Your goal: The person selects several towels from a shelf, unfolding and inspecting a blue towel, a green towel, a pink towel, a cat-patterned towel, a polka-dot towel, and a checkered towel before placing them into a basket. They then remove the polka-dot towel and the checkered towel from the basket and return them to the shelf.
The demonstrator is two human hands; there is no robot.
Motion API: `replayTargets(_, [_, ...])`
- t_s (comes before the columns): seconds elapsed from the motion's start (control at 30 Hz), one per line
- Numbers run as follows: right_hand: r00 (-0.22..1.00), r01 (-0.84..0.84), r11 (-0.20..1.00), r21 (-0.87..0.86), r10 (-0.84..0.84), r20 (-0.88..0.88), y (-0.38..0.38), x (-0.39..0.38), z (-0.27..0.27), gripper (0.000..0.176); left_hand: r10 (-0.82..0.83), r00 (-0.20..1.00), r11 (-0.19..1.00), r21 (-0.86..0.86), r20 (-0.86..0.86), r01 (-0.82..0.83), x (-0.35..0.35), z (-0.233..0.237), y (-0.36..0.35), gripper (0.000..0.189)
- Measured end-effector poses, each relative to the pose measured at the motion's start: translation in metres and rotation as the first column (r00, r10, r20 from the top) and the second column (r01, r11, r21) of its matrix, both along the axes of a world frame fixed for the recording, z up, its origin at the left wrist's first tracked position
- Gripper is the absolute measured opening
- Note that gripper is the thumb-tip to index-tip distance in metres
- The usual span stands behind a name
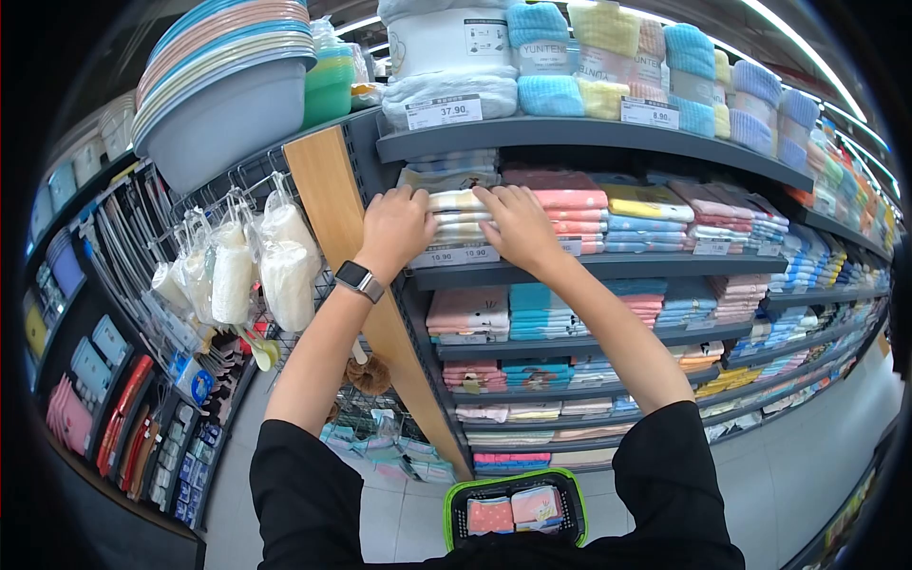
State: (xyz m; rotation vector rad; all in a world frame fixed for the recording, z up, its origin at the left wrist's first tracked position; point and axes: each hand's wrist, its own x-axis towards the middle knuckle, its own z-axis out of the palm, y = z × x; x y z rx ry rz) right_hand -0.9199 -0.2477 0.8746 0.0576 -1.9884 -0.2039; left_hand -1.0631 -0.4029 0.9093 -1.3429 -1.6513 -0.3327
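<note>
On the upper middle shelf, a stack of folded pale towels (pixel 458 201) lies between my two hands. My left hand (pixel 397 226), below a wrist watch, rests against the stack's left edge with its fingers bent over it. My right hand (pixel 518 220) lies over the stack's right side, its fingers spread on the towels, close to the pink folded towels (pixel 570 199). Neither hand lifts anything clear of the pile. Price labels (pixel 456 256) sit on the shelf edge just under the stack.
A black basket with a green rim (pixel 582 503) stands on the floor with folded towels in it. Nested basins (pixel 223 119) are at the upper left. White items (pixel 285 271) hang beside a wooden post (pixel 332 190). More towel shelves (pixel 589 335) run below and right.
</note>
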Motion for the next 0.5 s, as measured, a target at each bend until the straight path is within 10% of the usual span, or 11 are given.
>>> replayTargets(0.27, [1.0, 0.008, 1.0, 0.022, -0.007, -0.026, -0.012, 0.007, 0.001, 0.045, 0.004, 0.997, 1.0, 0.025, 0.08, -0.006, -0.013, 0.012, 0.031, 0.03])
replayTargets(0.5, [0.996, -0.07, 0.996, -0.053, 0.067, -0.061, -0.025, 0.051, -0.003, 0.041, 0.313, 0.883, 0.915, -0.36, 0.349, -0.182, -0.004, 0.04, 0.045, 0.064])
